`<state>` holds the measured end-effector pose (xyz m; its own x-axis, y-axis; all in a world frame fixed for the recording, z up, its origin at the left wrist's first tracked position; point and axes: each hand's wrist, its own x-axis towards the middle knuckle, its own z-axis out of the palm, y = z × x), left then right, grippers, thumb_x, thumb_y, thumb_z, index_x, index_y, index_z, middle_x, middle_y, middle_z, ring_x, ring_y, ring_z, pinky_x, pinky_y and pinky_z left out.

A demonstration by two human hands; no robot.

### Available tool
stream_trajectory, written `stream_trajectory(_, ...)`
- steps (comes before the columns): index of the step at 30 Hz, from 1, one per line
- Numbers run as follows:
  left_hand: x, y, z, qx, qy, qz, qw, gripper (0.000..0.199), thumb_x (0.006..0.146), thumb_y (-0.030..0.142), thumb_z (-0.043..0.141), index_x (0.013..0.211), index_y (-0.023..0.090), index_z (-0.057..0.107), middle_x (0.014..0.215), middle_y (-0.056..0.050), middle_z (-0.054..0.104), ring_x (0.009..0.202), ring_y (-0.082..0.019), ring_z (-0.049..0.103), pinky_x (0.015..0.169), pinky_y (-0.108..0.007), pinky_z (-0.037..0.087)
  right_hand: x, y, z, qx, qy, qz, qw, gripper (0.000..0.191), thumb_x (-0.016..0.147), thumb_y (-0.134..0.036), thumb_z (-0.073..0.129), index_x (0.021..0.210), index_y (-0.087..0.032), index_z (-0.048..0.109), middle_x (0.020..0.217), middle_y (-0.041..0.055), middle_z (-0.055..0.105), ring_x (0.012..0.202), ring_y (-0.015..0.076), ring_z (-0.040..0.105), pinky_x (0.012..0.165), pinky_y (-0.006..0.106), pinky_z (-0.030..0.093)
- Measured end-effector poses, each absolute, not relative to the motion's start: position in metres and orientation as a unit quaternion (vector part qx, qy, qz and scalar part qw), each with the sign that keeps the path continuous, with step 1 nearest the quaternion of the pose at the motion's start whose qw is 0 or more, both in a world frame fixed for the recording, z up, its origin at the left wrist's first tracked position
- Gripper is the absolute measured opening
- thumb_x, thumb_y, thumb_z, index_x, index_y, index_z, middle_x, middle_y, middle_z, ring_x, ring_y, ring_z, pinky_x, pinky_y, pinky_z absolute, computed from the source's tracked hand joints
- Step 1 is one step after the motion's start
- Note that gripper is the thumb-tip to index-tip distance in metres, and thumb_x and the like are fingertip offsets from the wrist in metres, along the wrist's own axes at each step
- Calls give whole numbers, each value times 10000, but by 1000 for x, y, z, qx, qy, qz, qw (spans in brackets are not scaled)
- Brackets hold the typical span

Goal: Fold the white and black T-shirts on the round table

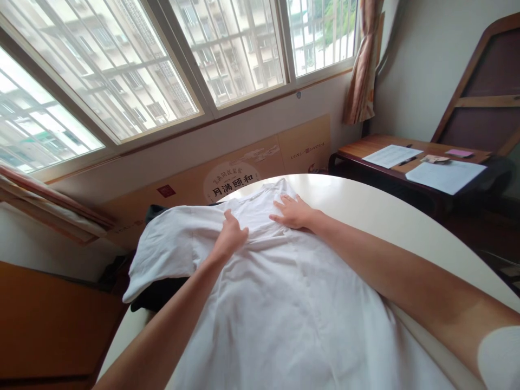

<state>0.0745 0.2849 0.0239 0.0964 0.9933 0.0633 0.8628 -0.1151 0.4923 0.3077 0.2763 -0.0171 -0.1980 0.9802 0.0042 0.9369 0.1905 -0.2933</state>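
A white short-sleeved shirt (280, 303) lies spread and wrinkled over a round white table (382, 222), its lower part reaching toward me. My left hand (232, 236) rests on the fabric near the upper left, thumb held apart from the fingers, which are partly hidden. Flat on the upper right of the shirt is my right hand (294, 212), fingers spread. One sleeve stretches out to the left over a black cloth-like item (160, 293), most of it covered.
Beyond the table, a printed cardboard panel (260, 162) leans below the barred windows. To the right, a low wooden table (377, 142) bears papers (447, 176) and a pen. An orange-brown wooden surface (49, 325) stands at the left, below a curtain (52, 206).
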Motion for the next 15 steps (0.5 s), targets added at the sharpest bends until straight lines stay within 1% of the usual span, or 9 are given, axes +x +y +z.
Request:
stream_trajectory(2, 73, 277, 24, 732, 638, 186, 149, 845, 892, 110, 583, 1614, 89, 144, 1374, -261, 593, 1197, -329, 663, 1011, -436, 531, 308, 276, -18, -622, -769, 115, 93, 857, 1020, -689, 271, 1671, -132, 284, 1741, 203, 176, 1626, 317, 104, 1284, 591, 64)
stream_trajectory(4, 72, 276, 25, 739, 631, 213, 108, 802, 902, 52, 505, 1624, 145, 167, 1333, -200, 619, 1195, -295, 661, 1021, -419, 528, 307, 275, -18, -612, -776, 114, 98, 869, 1021, -688, 264, 1677, -118, 257, 1745, 205, 145, 1629, 314, 85, 1287, 580, 49)
stream_trajectory(5, 71, 277, 26, 742, 630, 215, 83, 773, 907, 38, 480, 1618, 150, 198, 1311, -188, 626, 1201, -293, 656, 1028, -420, 525, 307, 275, -19, -605, -781, 115, 101, 870, 1024, -685, 254, 1679, -113, 247, 1747, 203, 135, 1629, 309, 82, 1289, 573, 43)
stream_trajectory(7, 73, 276, 28, 747, 639, 182, 34, 669, 918, 32, 453, 1568, 121, 321, 1282, -203, 622, 1190, -321, 661, 1020, -444, 529, 307, 276, -20, -593, -790, 119, 102, 859, 1029, -675, 245, 1681, -115, 240, 1749, 190, 130, 1629, 300, 91, 1293, 561, 43)
stream_trajectory(10, 84, 248, 30, 778, 611, 142, -37, 476, 937, 72, 466, 1411, 90, 516, 1309, -240, 588, 1196, -372, 654, 1040, -499, 515, 308, 277, -23, -598, -788, 118, 90, 835, 1030, -663, 272, 1684, -144, 248, 1753, 163, 123, 1628, 298, 103, 1295, 550, 58)
stream_trajectory(12, 97, 202, 27, 841, 511, 168, -57, 410, 957, 131, 502, 1362, 117, 565, 1339, -229, 591, 1254, -376, 617, 1090, -517, 483, 309, 279, -25, -609, -780, 111, 87, 831, 1026, -667, 296, 1685, -163, 250, 1756, 153, 116, 1628, 304, 101, 1295, 547, 53)
stream_trajectory(13, 104, 172, 22, 885, 432, 169, -28, 393, 973, 191, 526, 1359, 136, 573, 1317, -211, 623, 1247, -361, 621, 1079, -506, 499, 310, 280, -25, -614, -777, 110, 87, 831, 1024, -670, 303, 1686, -169, 249, 1757, 150, 113, 1628, 305, 97, 1295, 546, 49)
stream_trajectory(14, 112, 139, 13, 925, 339, 170, 7, 409, 978, 254, 553, 1374, 155, 573, 1341, -195, 638, 1246, -341, 627, 1067, -480, 517, 310, 281, -26, -617, -775, 109, 88, 834, 1022, -675, 306, 1686, -173, 249, 1758, 146, 111, 1628, 307, 91, 1295, 545, 44)
stream_trajectory(15, 119, 105, 2, 957, 245, 151, 39, 488, 984, 323, 575, 1447, 174, 535, 1448, -181, 603, 1312, -331, 597, 1103, -468, 500, 311, 282, -26, -618, -773, 109, 90, 838, 1020, -681, 308, 1687, -177, 248, 1759, 141, 109, 1629, 308, 86, 1295, 545, 39)
